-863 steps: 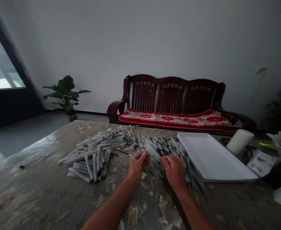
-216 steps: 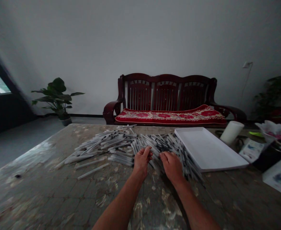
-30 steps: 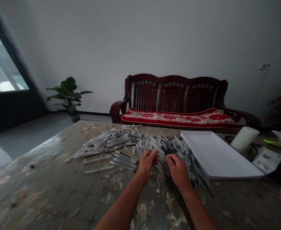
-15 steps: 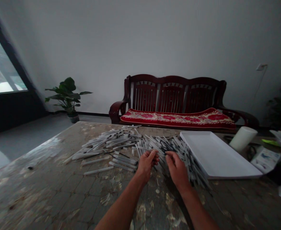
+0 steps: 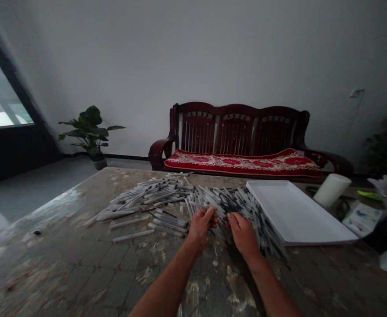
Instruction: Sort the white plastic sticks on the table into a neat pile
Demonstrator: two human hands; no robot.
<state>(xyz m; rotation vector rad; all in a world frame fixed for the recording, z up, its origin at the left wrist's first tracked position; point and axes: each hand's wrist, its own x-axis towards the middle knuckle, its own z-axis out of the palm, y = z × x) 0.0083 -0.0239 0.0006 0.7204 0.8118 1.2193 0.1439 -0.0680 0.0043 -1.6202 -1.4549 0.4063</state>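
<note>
Table [image 5: 94, 268] under both hands: cluttered, so a forearm sweep could scatter stuff. White tray [image 5: 301, 215] right of right hand [image 5: 244, 232], against the heap; elbow bump could shove it. Pen heap [image 5: 229, 198] just beyond both hands, tangled: tugging one likely drags neighbours. Left hand [image 5: 200, 226] and right: narrow pinches, slightly apart; can't tell what's held. Loose pen [image 5: 134, 236] left of left hand could roll if nudged.

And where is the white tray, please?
In the head view, the white tray lies at the right on the table, between the pen-like sticks and the white roll.
</note>
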